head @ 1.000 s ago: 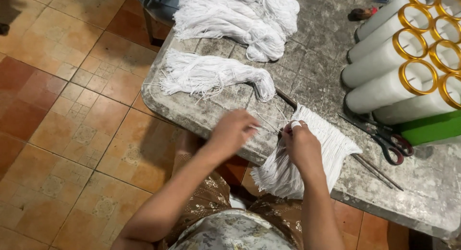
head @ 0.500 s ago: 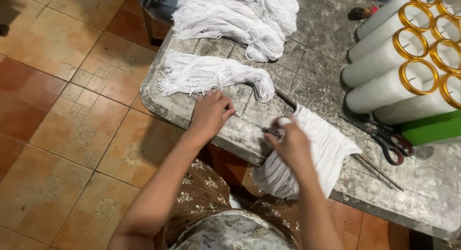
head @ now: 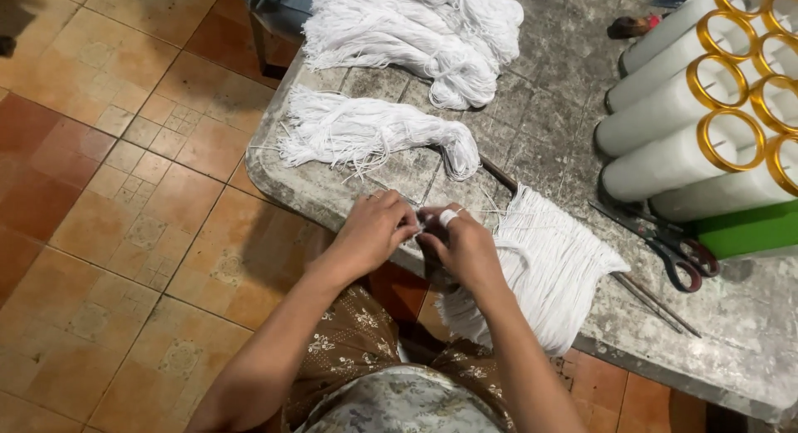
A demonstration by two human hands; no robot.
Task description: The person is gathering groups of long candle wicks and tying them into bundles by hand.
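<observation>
Both hands pinch white strands at mid-frame: the left hand (head: pixel 371 231) and right hand (head: pixel 462 246) meet fingertip to fingertip at the edge of the grey table (head: pixel 532 117), touching the hanging string bundle (head: pixel 544 271). Scissors (head: pixel 665 242) lie right of it.

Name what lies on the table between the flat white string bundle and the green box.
In the head view, scissors lie between the white string bundle and the green box.

A small thread workshop is suggested by a worn stone table (head: pixel 532 134) laden with white thread bundles (head: pixel 374 134), gold-rimmed white tubes (head: pixel 673 159) and scissors (head: pixel 665 242), set on a tiled floor (head: pixel 125 192).
</observation>
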